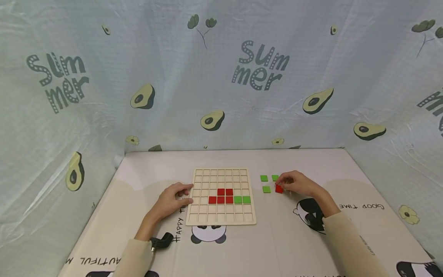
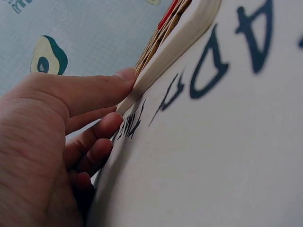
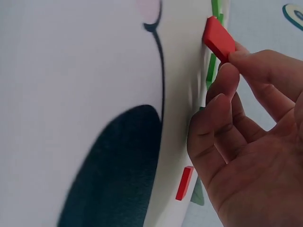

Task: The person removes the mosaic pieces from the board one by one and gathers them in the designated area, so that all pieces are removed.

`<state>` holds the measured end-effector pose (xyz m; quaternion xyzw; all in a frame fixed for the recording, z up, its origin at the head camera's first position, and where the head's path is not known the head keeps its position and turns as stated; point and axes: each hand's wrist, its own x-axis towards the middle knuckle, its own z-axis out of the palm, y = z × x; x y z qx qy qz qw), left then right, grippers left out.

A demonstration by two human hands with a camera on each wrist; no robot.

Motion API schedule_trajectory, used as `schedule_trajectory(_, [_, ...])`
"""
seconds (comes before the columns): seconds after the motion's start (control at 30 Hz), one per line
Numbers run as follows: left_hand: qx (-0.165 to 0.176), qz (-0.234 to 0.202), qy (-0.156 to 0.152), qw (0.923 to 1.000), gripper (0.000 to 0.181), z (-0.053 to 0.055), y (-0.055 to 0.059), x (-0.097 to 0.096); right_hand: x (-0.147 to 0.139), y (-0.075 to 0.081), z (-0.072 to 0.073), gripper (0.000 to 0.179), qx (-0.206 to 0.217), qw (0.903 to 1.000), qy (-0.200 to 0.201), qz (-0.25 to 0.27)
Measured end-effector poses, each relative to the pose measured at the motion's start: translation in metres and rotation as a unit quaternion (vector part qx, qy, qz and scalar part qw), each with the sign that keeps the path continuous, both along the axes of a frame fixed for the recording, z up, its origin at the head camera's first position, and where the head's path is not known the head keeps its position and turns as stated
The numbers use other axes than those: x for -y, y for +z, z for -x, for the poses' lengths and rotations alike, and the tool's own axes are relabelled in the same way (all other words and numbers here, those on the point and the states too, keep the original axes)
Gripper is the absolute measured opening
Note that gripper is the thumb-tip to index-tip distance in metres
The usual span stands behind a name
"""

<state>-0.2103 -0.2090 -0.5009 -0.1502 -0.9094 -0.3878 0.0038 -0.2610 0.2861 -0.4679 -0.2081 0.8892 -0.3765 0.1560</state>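
Observation:
A wooden grid board lies flat on the table, with several red tiles and two green tiles set in its cells. My left hand is at the board's left edge; thumb and index finger, spread apart, touch its side. In the left wrist view, the fingertips rest right at the board's rim. To the right of the board, my right hand pinches a red square tile between thumb and fingertips, tilted. Another red tile lies below the hand in the right wrist view, hidden in the head view.
Between board and right hand lie loose green tiles, one beside the right fingers. The tablecloth carries panda prints and lettering. Avocado-patterned sheets hang behind and at both sides. A black device is at the left wrist.

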Motion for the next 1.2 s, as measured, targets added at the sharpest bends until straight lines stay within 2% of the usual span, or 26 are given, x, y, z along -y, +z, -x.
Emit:
schedule_trajectory(0.23, [0.007,0.0,0.0,1.0,0.053,0.0006,0.0001,-0.0007,0.0018,-0.0022,-0.0006,0.021,0.004,0.9999,-0.008,-0.013])
schedule_trajectory(0.4, [0.009,0.002,-0.001,1.0,0.053,0.0016,-0.0001,-0.0003,0.0037,-0.004,-0.001,0.031,0.001,0.9995,-0.017,-0.026])
schedule_trajectory(0.9, [0.002,-0.008,-0.007,0.9999,0.053,0.0025,-0.001,0.0011,0.0063,-0.0034,-0.0043,0.027,-0.022,0.9985,-0.018,-0.048])
schedule_trajectory(1.2, [0.004,-0.013,-0.011,0.9998,0.052,0.0025,-0.0013,0.0016,0.0046,-0.0049,-0.0034,0.028,-0.019,0.9983,-0.024,-0.05])
